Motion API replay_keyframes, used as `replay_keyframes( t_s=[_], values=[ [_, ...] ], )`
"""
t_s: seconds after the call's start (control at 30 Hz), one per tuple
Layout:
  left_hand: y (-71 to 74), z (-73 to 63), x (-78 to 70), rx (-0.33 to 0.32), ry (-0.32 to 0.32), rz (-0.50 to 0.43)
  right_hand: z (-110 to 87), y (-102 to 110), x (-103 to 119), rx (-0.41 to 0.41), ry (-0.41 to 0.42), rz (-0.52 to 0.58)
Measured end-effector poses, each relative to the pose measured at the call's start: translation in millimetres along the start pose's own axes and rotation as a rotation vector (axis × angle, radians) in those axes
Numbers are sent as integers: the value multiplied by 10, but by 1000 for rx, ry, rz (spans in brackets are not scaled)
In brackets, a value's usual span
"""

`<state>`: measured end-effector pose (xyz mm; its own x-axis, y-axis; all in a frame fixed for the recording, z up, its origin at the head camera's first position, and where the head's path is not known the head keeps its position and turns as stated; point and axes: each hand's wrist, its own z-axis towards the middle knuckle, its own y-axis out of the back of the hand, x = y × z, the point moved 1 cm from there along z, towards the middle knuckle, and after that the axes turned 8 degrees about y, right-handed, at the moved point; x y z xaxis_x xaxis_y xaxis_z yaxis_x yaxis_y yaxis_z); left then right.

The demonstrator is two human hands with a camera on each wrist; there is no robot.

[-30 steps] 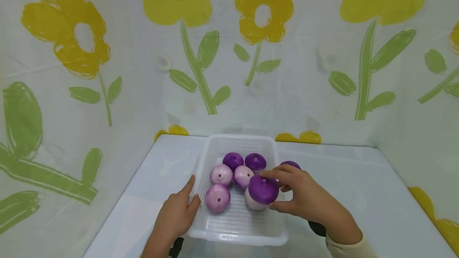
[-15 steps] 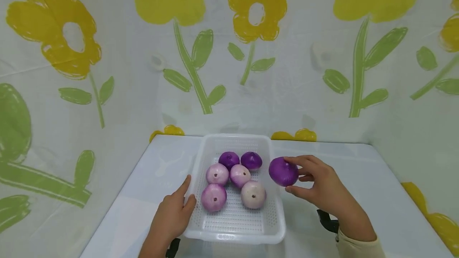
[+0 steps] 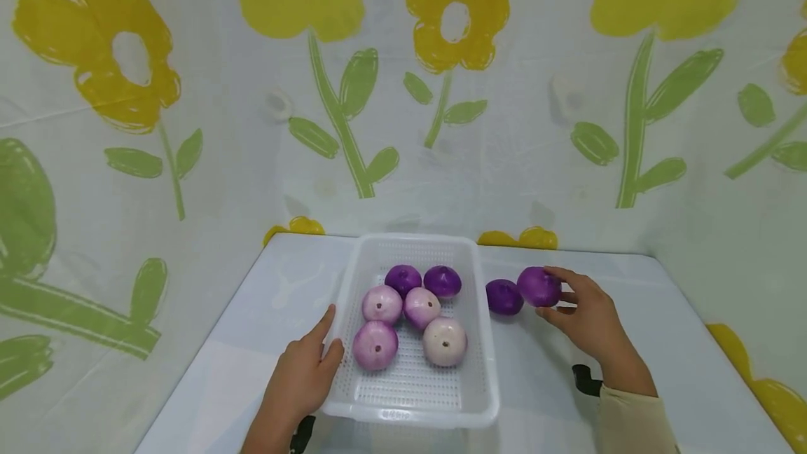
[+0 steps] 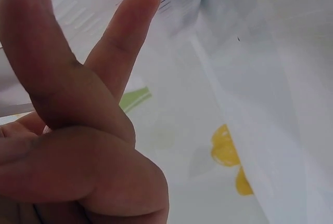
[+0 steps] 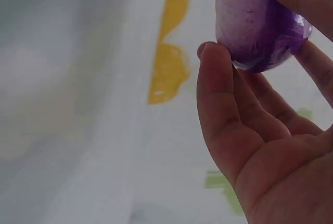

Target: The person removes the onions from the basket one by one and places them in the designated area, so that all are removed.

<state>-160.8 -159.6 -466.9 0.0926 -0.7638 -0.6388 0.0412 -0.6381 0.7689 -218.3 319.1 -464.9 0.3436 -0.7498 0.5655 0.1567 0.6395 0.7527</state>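
My right hand (image 3: 589,314) holds a purple onion (image 3: 541,287) between thumb and fingers, right of the basket. In the right wrist view the fingers curve round this onion (image 5: 260,24). Just left of it, another purple onion (image 3: 504,297) sits on the table beside the basket. The white plastic basket (image 3: 410,417) contains several onions; two dark purple ones (image 3: 443,281) lie at the back, and paler ones (image 3: 445,342) in front of them. My left hand (image 3: 301,373) rests at the basket's left rim, index finger and thumb extended. Its remaining fingers are mostly hidden in the head view.
The pale table (image 3: 637,328) extends on both sides of the basket. A white curtain with printed yellow flowers (image 3: 455,22) stands behind and at the sides. Black straps (image 3: 586,380) show near both wrists.
My right hand has lifted the purple onion from over the basket and carried it right, past the rim. The onion on the table now shows fully. The left hand stays at the rim.
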Motion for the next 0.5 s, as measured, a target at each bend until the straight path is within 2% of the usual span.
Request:
replay_keyframes(
  t_s=[0.27,0.5],
  values=[
    [-7,-5,6,4,1,-8,-53,-191,-365,50,-148,-44],
    [-9,2,13,4,6,-22,-74,-234,-393,50,-211,-36]
  ],
)
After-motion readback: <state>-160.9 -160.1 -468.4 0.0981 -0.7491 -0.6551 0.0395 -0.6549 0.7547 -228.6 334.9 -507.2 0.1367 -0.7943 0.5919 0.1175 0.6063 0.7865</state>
